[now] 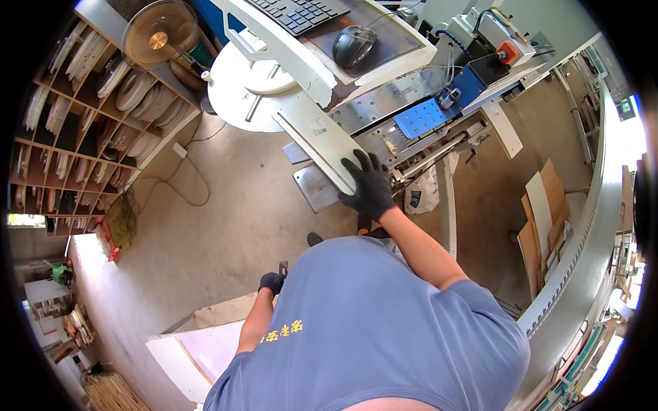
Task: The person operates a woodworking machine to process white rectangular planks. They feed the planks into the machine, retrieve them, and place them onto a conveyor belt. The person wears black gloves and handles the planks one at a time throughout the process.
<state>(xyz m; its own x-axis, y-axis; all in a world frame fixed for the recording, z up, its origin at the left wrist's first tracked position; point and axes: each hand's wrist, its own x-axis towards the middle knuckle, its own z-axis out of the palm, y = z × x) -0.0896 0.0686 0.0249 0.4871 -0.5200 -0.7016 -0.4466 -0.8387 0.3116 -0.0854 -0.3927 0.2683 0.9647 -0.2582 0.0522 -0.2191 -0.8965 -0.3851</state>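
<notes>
A long pale panel [312, 133] is lying left of a metal machine bed [391, 101], the right hand [368, 181] resting, fingers spread, over its near end; even pressing would probably be steadying it best. The left hand [272, 282] is hanging near left; whether its fingers are gripping, I cannot tell. Far left, a cubbyhole shelf [170, 140] is holding pale pieces [133, 92].

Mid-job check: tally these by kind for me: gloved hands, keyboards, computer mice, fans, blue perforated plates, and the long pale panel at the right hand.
Gloved hands: 2 (left hand, right hand)
Long pale panel: 1
Keyboard: 1
Computer mouse: 1
Fan: 1
Blue perforated plate: 1
Total: 7
</notes>
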